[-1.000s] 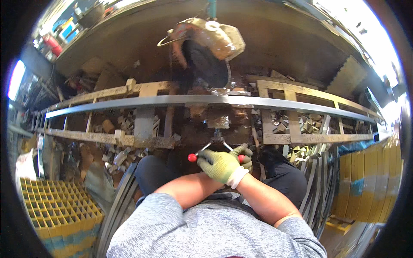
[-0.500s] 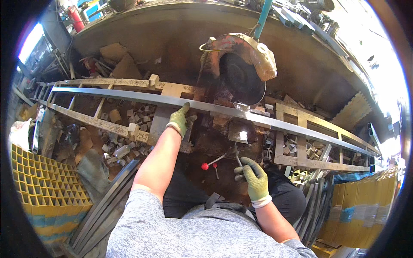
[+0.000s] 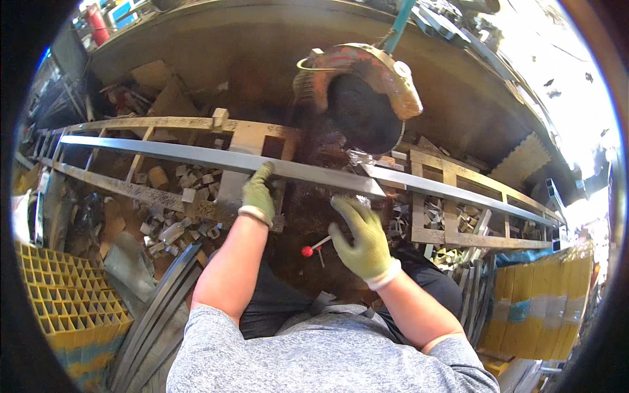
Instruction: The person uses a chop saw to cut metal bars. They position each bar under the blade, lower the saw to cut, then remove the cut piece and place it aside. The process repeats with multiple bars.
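Note:
A long grey square metal tube (image 3: 196, 153) lies crosswise in front of me, its right end free beside the saw. My left hand (image 3: 259, 196), in a yellow-green glove, is closed on its near side. Just below that cut end is my gloved right hand (image 3: 362, 243), its fingers apart and holding nothing. A second length of metal tube (image 3: 458, 191) runs off to the right, offset behind the first one's end. Above the gap hangs the dark disc of a cut-off saw (image 3: 364, 112) under an orange-red guard (image 3: 393, 82). A red-knobbed lever (image 3: 307, 251) is left of my right hand.
Wooden support frames stand left (image 3: 131, 188) and right (image 3: 478, 242), with cut tube offcuts (image 3: 190, 182) around them. Stacked yellow square tubes (image 3: 72, 295) are at the lower left, a yellow wrapped bundle (image 3: 534, 308) at the lower right. Long grey profiles (image 3: 160, 314) lean beside my left arm.
The tube, seemingly one line before, now shows two offset lengths; the left one has come toward me. My right hand has left the thin lever rod and moved up and left, opening.

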Action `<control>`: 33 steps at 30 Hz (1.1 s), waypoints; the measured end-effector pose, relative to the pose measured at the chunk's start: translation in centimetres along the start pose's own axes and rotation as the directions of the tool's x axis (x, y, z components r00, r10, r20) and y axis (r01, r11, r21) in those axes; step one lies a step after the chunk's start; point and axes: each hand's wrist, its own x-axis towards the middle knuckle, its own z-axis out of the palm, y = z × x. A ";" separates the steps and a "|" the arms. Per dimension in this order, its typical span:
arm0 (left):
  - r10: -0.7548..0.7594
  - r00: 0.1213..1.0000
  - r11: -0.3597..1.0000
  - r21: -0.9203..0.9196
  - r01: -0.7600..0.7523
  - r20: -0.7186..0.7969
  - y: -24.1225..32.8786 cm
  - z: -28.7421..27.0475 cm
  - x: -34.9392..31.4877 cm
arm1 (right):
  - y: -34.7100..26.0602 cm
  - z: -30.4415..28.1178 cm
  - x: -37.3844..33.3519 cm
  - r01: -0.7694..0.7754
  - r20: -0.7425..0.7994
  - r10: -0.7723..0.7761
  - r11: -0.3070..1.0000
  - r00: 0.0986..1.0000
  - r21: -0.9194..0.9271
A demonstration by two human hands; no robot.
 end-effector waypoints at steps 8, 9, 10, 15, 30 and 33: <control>0.278 0.960 0.875 -0.409 -0.260 -0.014 6.9 -4.9 0.8 | 3.4 3.9 8.1 -0.010 0.142 0.042 0.977 0.989 -0.215; 0.291 0.952 0.811 -0.503 -0.299 -0.096 10.1 -6.2 2.4 | 3.7 4.6 7.5 -0.060 0.198 0.116 0.961 0.973 -0.269; 0.375 0.901 0.719 -0.544 -0.432 -0.219 12.2 -7.5 3.7 | 4.1 4.9 6.7 -0.037 0.215 0.089 0.971 0.973 -0.237; 0.436 0.899 0.775 -0.486 -0.403 -0.051 12.2 -8.0 5.0 | 5.4 3.4 5.5 0.133 0.100 -0.105 0.933 0.989 -0.334; 0.818 0.417 0.560 -0.383 -0.735 0.396 16.0 -5.3 -19.4 | 5.3 2.6 2.6 0.137 -0.023 -0.137 0.990 0.990 -0.030; 0.790 0.358 0.573 -0.392 -0.720 0.498 16.3 -6.1 -23.8 | 4.6 3.1 1.9 0.157 -0.068 -0.155 0.987 0.985 0.024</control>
